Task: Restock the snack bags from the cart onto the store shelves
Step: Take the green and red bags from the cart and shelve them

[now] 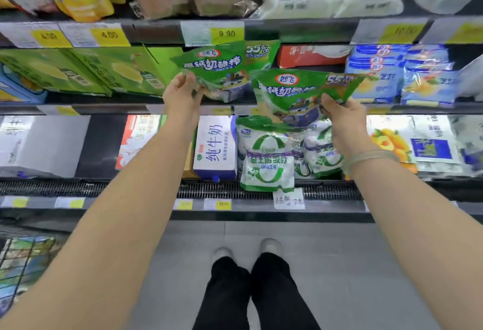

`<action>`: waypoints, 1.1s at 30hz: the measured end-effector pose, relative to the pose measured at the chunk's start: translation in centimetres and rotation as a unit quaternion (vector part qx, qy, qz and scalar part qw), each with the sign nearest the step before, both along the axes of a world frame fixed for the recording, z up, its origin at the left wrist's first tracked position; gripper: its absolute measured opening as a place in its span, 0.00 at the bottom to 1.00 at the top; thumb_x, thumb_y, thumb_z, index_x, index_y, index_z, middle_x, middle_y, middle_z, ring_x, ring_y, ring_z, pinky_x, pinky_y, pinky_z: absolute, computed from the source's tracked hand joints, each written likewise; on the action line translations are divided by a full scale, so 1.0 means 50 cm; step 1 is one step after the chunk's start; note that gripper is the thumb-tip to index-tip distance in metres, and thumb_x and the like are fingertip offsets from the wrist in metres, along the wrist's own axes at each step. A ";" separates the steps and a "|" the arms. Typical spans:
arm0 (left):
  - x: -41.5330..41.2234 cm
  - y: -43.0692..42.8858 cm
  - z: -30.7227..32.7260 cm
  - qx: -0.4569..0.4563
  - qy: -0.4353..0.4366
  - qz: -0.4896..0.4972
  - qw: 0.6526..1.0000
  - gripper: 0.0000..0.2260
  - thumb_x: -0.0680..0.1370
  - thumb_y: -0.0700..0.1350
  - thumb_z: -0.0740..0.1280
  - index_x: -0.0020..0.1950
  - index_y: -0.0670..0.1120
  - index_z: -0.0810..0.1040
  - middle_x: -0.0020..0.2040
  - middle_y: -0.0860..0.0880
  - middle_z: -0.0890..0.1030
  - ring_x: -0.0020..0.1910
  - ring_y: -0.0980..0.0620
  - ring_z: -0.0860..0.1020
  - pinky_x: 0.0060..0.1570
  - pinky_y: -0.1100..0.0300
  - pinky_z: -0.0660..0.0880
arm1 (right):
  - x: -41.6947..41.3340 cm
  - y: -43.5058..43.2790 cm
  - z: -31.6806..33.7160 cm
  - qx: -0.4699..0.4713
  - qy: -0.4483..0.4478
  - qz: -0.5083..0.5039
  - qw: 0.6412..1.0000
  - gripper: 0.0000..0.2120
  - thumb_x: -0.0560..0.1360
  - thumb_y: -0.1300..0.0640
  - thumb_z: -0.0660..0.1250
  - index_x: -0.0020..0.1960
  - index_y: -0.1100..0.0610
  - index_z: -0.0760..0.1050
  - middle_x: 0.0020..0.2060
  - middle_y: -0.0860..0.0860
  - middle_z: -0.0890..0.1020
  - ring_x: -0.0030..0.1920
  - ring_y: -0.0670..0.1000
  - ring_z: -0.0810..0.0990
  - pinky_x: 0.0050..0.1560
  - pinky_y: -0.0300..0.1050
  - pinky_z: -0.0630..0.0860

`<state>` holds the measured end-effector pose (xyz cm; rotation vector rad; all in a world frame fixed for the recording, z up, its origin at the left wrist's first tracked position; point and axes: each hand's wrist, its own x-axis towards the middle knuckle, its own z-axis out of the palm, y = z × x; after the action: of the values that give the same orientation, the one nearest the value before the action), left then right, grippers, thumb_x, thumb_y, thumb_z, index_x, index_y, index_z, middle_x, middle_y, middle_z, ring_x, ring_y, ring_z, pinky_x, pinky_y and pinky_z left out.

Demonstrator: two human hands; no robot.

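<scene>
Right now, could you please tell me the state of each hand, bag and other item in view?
Left hand: grips the left green bag by its lower corner.
Left green bag: upright, at the middle shelf.
Right hand: pinches the right green bag by its lower edge.
Right green bag: tilted, in the air, not yet shelved.
White bags: on the bottom shelf, one leaning forward.
Milk box: upright beside them.
Cart: loaded with packages.

Grey floor [339,264], lit store shelves [300,30]
</scene>
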<state>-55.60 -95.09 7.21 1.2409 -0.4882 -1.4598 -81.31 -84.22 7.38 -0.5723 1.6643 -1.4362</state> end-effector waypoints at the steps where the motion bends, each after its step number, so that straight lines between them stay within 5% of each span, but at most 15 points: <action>1: -0.006 -0.013 -0.005 -0.005 0.011 0.004 1.000 0.09 0.79 0.34 0.60 0.40 0.42 0.71 0.37 0.48 0.74 0.37 0.54 0.73 0.52 0.58 0.76 | 0.001 -0.008 -0.006 -0.002 -0.007 0.000 1.000 0.09 0.75 0.62 0.67 0.38 0.53 0.77 0.26 0.39 0.82 0.35 0.44 0.79 0.43 0.34 0.77; 4: -0.012 -0.035 -0.023 0.014 -0.025 0.025 0.999 0.04 0.78 0.34 0.63 0.43 0.40 0.73 0.33 0.49 0.74 0.34 0.52 0.73 0.51 0.51 0.79 | 0.018 -0.025 -0.023 -0.009 -0.027 0.001 1.000 0.09 0.76 0.62 0.66 0.38 0.53 0.76 0.26 0.39 0.82 0.34 0.41 0.79 0.43 0.34 0.77; 7: -0.008 -0.045 -0.025 0.045 -0.087 0.037 0.995 0.06 0.78 0.36 0.65 0.43 0.44 0.72 0.36 0.49 0.73 0.35 0.52 0.73 0.41 0.60 0.77 | 0.048 -0.037 -0.041 -0.007 -0.051 -0.001 0.999 0.11 0.76 0.64 0.66 0.37 0.53 0.76 0.26 0.40 0.82 0.36 0.43 0.79 0.43 0.35 0.76; 9: -0.006 -0.038 -0.014 0.069 -0.162 -0.009 0.984 0.04 0.79 0.41 0.64 0.53 0.44 0.74 0.38 0.51 0.73 0.40 0.52 0.75 0.48 0.59 0.76 | 0.071 -0.046 -0.049 -0.005 -0.070 0.000 0.998 0.10 0.75 0.64 0.66 0.37 0.53 0.77 0.28 0.42 0.82 0.39 0.46 0.78 0.46 0.37 0.77; 11: 0.000 -0.021 -0.016 0.103 -0.195 -0.053 0.974 0.15 0.79 0.41 0.63 0.65 0.40 0.71 0.46 0.47 0.78 0.46 0.51 0.74 0.56 0.53 0.75 | 0.095 -0.060 -0.048 -0.008 -0.094 -0.001 0.996 0.10 0.75 0.64 0.66 0.38 0.54 0.77 0.28 0.42 0.82 0.38 0.46 0.79 0.44 0.37 0.77; 13: 0.008 0.008 -0.026 0.130 -0.175 -0.093 0.972 0.18 0.77 0.36 0.63 0.67 0.43 0.70 0.56 0.42 0.79 0.50 0.47 0.74 0.50 0.49 0.77 | 0.121 -0.078 -0.041 -0.015 -0.115 0.003 0.993 0.10 0.76 0.65 0.65 0.37 0.55 0.76 0.26 0.41 0.82 0.34 0.43 0.79 0.37 0.33 0.76; 17: 0.010 0.046 -0.033 0.146 -0.102 -0.215 0.960 0.15 0.77 0.32 0.63 0.60 0.47 0.70 0.45 0.47 0.80 0.43 0.45 0.79 0.40 0.54 0.79 | 0.175 -0.121 -0.023 -0.012 -0.110 0.038 0.993 0.10 0.75 0.65 0.66 0.36 0.55 0.76 0.29 0.44 0.82 0.37 0.46 0.79 0.41 0.37 0.78; 22: 0.021 -0.016 -0.037 0.128 -0.090 -0.123 0.980 0.07 0.79 0.37 0.62 0.42 0.45 0.69 0.48 0.40 0.77 0.44 0.43 0.79 0.33 0.55 0.82 | 0.225 -0.171 -0.008 -0.030 -0.075 0.053 0.995 0.09 0.76 0.64 0.65 0.38 0.54 0.74 0.36 0.50 0.79 0.37 0.47 0.77 0.41 0.36 0.76; 25: 0.020 -0.038 -0.048 0.106 -0.084 -0.084 0.987 0.09 0.80 0.38 0.61 0.40 0.44 0.68 0.38 0.42 0.74 0.33 0.47 0.80 0.32 0.57 0.81 | 0.239 -0.200 -0.038 0.065 -0.002 0.025 0.998 0.11 0.71 0.51 0.71 0.41 0.51 0.69 0.40 0.50 0.74 0.40 0.51 0.72 0.44 0.42 0.70; 29: 0.014 -0.047 -0.052 0.119 -0.074 -0.047 0.989 0.05 0.80 0.41 0.62 0.51 0.39 0.70 0.41 0.42 0.74 0.33 0.46 0.76 0.32 0.58 0.80 | 0.262 -0.228 -0.053 0.230 -0.067 0.046 0.970 0.43 0.66 0.38 0.71 0.68 0.61 0.58 0.55 0.54 0.69 0.56 0.54 0.72 0.59 0.46 0.73; 31: 0.007 -0.045 -0.052 0.132 -0.067 -0.027 0.989 0.16 0.78 0.43 0.65 0.61 0.36 0.68 0.45 0.39 0.74 0.32 0.46 0.76 0.34 0.56 0.80 | 0.275 -0.239 -0.050 0.223 -0.106 0.063 0.967 0.42 0.69 0.40 0.70 0.70 0.63 0.56 0.62 0.57 0.72 0.62 0.55 0.75 0.64 0.50 0.74; 33: -0.001 -0.048 -0.046 0.141 -0.082 -0.019 0.986 0.16 0.77 0.46 0.66 0.59 0.38 0.68 0.40 0.41 0.74 0.30 0.48 0.74 0.32 0.58 0.78 | 0.288 -0.245 -0.048 0.200 -0.138 0.065 0.968 0.36 0.71 0.41 0.69 0.67 0.61 0.60 0.56 0.58 0.76 0.55 0.56 0.80 0.59 0.53 0.78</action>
<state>-55.64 -97.47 4.91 1.5939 -0.4256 -1.5016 -66.91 -96.49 4.96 -0.2354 1.5994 -0.9956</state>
